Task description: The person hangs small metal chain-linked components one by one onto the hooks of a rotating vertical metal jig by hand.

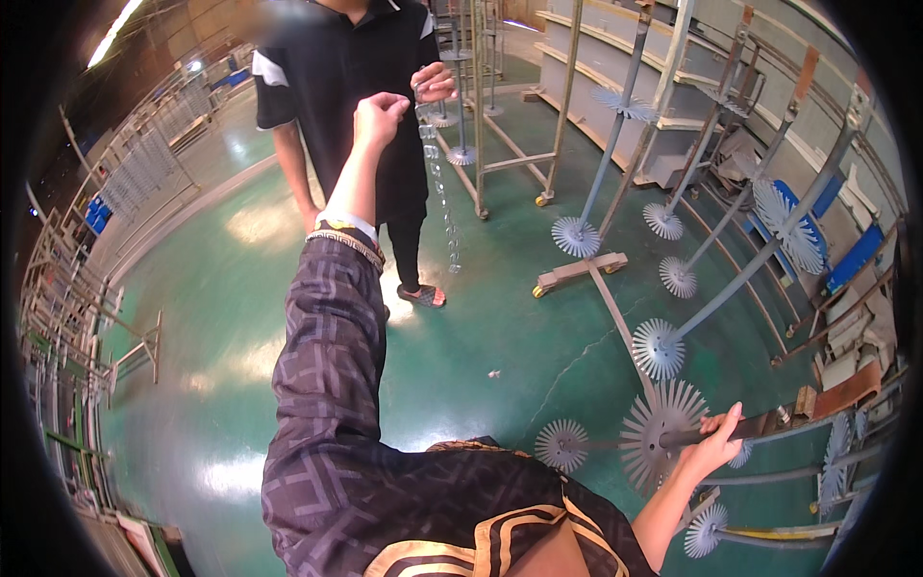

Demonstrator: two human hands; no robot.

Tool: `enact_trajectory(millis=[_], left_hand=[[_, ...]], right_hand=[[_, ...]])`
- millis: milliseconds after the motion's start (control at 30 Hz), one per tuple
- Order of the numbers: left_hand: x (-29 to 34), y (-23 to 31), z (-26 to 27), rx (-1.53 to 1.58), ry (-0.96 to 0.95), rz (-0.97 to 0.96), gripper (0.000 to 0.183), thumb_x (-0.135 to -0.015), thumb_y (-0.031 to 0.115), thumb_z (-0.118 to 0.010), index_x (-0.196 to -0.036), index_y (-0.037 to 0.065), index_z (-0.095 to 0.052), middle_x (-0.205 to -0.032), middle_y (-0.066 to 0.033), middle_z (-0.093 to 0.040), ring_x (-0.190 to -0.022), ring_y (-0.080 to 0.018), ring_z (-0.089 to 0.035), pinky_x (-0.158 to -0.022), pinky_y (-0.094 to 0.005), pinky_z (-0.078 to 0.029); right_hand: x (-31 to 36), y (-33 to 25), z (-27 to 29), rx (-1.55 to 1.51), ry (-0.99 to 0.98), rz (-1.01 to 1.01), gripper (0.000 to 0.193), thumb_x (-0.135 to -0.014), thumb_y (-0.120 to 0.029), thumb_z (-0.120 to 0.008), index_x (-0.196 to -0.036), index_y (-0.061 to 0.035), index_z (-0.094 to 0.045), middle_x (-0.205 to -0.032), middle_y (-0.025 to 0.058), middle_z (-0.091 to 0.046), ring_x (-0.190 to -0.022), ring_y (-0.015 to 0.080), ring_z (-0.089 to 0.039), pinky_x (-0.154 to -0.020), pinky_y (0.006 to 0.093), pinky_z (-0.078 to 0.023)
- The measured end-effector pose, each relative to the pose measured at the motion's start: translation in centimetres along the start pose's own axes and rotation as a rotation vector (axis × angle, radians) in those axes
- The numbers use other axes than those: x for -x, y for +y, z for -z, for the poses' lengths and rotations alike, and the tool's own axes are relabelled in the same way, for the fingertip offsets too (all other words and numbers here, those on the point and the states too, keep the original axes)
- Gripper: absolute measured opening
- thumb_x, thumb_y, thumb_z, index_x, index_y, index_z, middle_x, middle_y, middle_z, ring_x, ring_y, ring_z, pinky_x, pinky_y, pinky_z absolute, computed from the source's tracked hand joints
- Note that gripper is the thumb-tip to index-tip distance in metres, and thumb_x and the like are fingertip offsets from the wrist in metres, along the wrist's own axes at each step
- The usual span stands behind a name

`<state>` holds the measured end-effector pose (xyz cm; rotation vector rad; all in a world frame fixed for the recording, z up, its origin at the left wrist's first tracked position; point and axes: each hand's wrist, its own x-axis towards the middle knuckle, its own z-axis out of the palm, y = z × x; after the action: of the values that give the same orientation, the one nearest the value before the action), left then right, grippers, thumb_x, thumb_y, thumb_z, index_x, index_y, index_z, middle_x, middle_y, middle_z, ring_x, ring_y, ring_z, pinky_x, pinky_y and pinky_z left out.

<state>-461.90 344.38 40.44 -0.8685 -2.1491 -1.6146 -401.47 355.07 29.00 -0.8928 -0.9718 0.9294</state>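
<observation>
My left hand point(380, 117) is stretched out in front of me, its fingers pinched together; what they hold, if anything, cannot be made out. Just right of it a co-worker's hand point(433, 83) holds the top of a hanging strand of small clear pieces point(440, 188). Low on the right, my right hand point(716, 444) is closed around a dark metal rod point(685, 438). That rod carries a grey slotted disc point(646, 444), its narrow blades fanning outward beside my fingers.
A co-worker in dark clothes point(351, 106) stands facing me. Several poles with slotted discs point(659, 348) lean out from the right on wheeled frames point(582, 274). Large pale tanks point(615, 91) stand behind. Metal racks point(144, 188) line the left of the green floor point(461, 375).
</observation>
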Motion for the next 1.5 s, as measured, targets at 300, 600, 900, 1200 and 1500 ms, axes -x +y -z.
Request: enact_trajectory(millis=[300,600,900,1200,1500], left_hand=[[-7.1,-2.4,-1.9,0.170,-0.341,-0.192,0.020,-0.080,0.013,-0.065,-0.096,0.001,-0.067,-0.081,-0.0051,-0.067,-0.070,-0.0088,-0.058,-0.064,-0.0247,-0.047],[-6.9,-2.6,-3.1,0.122,-0.501,-0.413,0.005,-0.085,0.004,-0.056,-0.085,-0.001,-0.057,-0.074,-0.0015,-0.059,-0.070,-0.0081,-0.054,-0.067,-0.0239,-0.045],[-5.1,0.2,-3.9,0.290,-0.492,-0.372,0.009,-0.089,0.010,-0.052,-0.087,0.001,-0.053,-0.078,0.0000,-0.055,-0.074,-0.0075,-0.051,-0.069,-0.0232,-0.043],[-1.4,6.4,-4.0,0.718,-0.638,-0.339,0.012,-0.092,0.010,-0.048,-0.090,-0.002,-0.046,-0.092,-0.0126,-0.059,-0.078,-0.0161,-0.059,-0.071,-0.0311,-0.050],[3.3,10.6,-6.0,0.469,-0.583,-0.409,0.009,-0.092,0.016,-0.049,-0.090,0.008,-0.050,-0.097,-0.0032,-0.064,-0.063,-0.0011,-0.038,-0.055,-0.0161,-0.035]], right_hand=[[1.0,-0.7,-2.1,0.093,0.195,0.083,0.037,-0.090,-0.024,-0.056,-0.060,-0.0098,-0.038,-0.051,-0.0028,-0.031,-0.048,0.0081,-0.031,-0.055,0.0257,-0.035],[0.5,-0.2,-2.2,0.107,0.291,0.137,0.039,-0.088,-0.029,-0.058,-0.059,-0.0119,-0.039,-0.052,-0.0031,-0.032,-0.047,0.0071,-0.029,-0.054,0.0258,-0.033],[-0.1,0.8,-0.8,0.163,0.366,0.125,0.037,-0.087,-0.028,-0.060,-0.060,-0.0117,-0.042,-0.051,-0.0043,-0.030,-0.047,0.0059,-0.028,-0.052,0.0247,-0.034],[-0.6,0.8,2.1,0.162,0.439,0.072,0.040,-0.087,-0.028,-0.061,-0.057,-0.0083,-0.043,-0.051,-0.0036,-0.030,-0.047,0.0078,-0.028,-0.053,0.0257,-0.034],[-1.5,0.5,5.8,0.106,0.484,0.123,0.023,-0.087,-0.023,-0.061,-0.073,-0.0061,-0.053,-0.049,-0.0050,-0.035,-0.043,0.0048,-0.032,-0.045,0.0238,-0.035]])
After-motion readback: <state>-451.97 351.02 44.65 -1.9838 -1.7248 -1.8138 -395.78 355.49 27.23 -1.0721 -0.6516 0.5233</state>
